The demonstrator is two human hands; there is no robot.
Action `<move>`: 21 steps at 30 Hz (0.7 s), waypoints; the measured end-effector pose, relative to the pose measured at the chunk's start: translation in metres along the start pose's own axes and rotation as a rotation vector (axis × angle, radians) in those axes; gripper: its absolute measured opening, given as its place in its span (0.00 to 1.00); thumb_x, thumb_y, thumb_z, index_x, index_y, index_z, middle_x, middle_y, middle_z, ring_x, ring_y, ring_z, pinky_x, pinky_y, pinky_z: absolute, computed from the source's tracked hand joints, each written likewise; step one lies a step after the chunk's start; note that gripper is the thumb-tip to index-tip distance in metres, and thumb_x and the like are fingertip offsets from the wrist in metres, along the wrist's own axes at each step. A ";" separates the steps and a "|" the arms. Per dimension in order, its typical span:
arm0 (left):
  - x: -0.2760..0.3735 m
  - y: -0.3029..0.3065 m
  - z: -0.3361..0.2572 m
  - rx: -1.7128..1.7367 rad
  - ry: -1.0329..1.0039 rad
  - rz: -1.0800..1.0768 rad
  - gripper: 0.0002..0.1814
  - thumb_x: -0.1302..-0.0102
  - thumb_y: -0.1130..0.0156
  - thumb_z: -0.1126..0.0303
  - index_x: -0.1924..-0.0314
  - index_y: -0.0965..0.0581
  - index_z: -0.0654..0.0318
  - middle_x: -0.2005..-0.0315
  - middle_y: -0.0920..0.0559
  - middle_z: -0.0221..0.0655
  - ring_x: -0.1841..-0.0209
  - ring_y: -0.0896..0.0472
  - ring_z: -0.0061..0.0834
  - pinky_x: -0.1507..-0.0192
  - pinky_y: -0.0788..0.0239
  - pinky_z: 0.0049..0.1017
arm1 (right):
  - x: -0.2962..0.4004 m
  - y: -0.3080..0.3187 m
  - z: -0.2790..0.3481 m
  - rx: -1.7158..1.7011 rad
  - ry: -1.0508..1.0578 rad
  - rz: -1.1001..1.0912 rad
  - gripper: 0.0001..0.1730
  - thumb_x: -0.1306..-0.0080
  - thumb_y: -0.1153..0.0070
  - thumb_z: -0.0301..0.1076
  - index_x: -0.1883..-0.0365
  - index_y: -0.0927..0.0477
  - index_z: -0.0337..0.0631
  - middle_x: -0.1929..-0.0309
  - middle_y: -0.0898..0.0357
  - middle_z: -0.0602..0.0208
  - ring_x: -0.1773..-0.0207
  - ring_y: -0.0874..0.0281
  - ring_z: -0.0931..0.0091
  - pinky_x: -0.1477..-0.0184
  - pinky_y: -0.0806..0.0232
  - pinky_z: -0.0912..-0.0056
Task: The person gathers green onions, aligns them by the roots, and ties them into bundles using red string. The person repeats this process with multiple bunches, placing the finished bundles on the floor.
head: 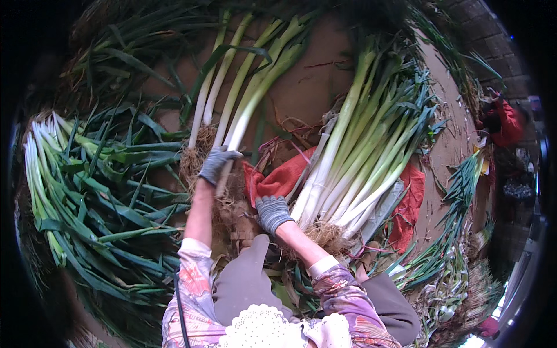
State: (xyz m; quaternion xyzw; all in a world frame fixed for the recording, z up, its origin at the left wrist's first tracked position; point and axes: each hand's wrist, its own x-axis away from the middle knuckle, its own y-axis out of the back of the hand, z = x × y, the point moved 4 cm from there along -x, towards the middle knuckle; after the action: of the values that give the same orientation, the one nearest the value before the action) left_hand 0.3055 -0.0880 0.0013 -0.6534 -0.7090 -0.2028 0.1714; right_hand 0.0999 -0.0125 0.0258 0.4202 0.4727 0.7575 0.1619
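Observation:
My left hand [216, 164], in a grey striped glove, is closed around the white stalk of a large green onion [243, 124]. Several more green onions [222, 82] lie just beside it, their brown roots [193, 158] towards me. My right hand [272, 212], gloved the same way, rests at the lower edge of a red cloth [278, 176]; whether its fingers pinch the cloth is hidden. Right of that hand lies a thick bundle of green onions [343, 174], white ends and roots near me, on a grey strip [383, 213] and more red cloth.
A big heap of green onions [117, 182] spreads on the left, and more leaves [126, 56] lie at the far left. Pink ties [374, 249] show by the bundle's roots. Along the right are further onions [461, 191], peeled scraps [444, 291] and a person in red [507, 122].

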 end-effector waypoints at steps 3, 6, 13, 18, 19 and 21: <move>0.026 0.003 -0.066 0.499 0.140 0.091 0.16 0.43 0.37 0.62 0.58 0.21 0.64 0.75 0.20 0.29 0.76 0.25 0.17 0.74 0.31 0.20 | 0.001 0.009 -0.013 -0.105 0.044 0.163 0.24 0.44 0.46 0.45 0.53 0.26 0.40 0.54 0.24 0.53 0.50 0.26 0.60 0.49 0.36 0.54; 0.050 -0.003 -0.112 0.783 0.195 0.257 0.18 0.37 0.44 0.60 0.54 0.26 0.68 0.76 0.22 0.29 0.79 0.24 0.18 0.79 0.29 0.16 | -0.006 0.015 -0.019 -0.175 0.103 0.130 0.19 0.41 0.49 0.44 0.56 0.22 0.42 0.56 0.21 0.55 0.51 0.24 0.59 0.48 0.34 0.55; 0.111 -0.153 -0.100 0.477 -0.027 0.325 0.18 0.42 0.39 0.68 0.54 0.29 0.68 0.74 0.24 0.30 0.76 0.23 0.21 0.74 0.27 0.19 | -0.003 0.128 -0.115 -1.396 -0.419 -0.436 0.23 0.35 0.50 0.52 0.60 0.22 0.38 0.73 0.25 0.67 0.69 0.27 0.78 0.63 0.30 0.73; 0.168 -0.217 -0.103 0.388 0.136 0.735 0.19 0.40 0.37 0.60 0.58 0.29 0.68 0.71 0.24 0.32 0.69 0.24 0.21 0.68 0.29 0.23 | 0.003 0.166 -0.132 -0.533 -0.462 -0.291 0.44 0.46 0.41 0.61 0.44 0.31 0.30 0.51 0.25 0.44 0.47 0.26 0.58 0.45 0.37 0.64; 0.172 -0.223 -0.105 0.302 0.107 0.804 0.21 0.37 0.39 0.60 0.53 0.31 0.67 0.65 0.25 0.31 0.65 0.25 0.20 0.63 0.29 0.23 | 0.000 0.171 -0.136 -0.562 -0.490 -0.263 0.41 0.49 0.35 0.53 0.47 0.31 0.29 0.53 0.24 0.45 0.51 0.24 0.59 0.48 0.34 0.64; 0.184 -0.225 -0.108 0.329 0.026 0.728 0.18 0.42 0.36 0.60 0.63 0.26 0.71 0.75 0.21 0.33 0.72 0.24 0.23 0.70 0.30 0.27 | -0.011 0.169 -0.144 -0.722 -0.478 -0.221 0.37 0.53 0.32 0.44 0.50 0.31 0.29 0.57 0.22 0.49 0.56 0.22 0.60 0.52 0.32 0.63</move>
State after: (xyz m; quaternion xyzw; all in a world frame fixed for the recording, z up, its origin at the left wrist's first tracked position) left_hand 0.0626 0.0004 0.1729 -0.8232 -0.4518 -0.0208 0.3433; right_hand 0.0184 -0.1879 0.1353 0.4470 0.1691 0.7337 0.4830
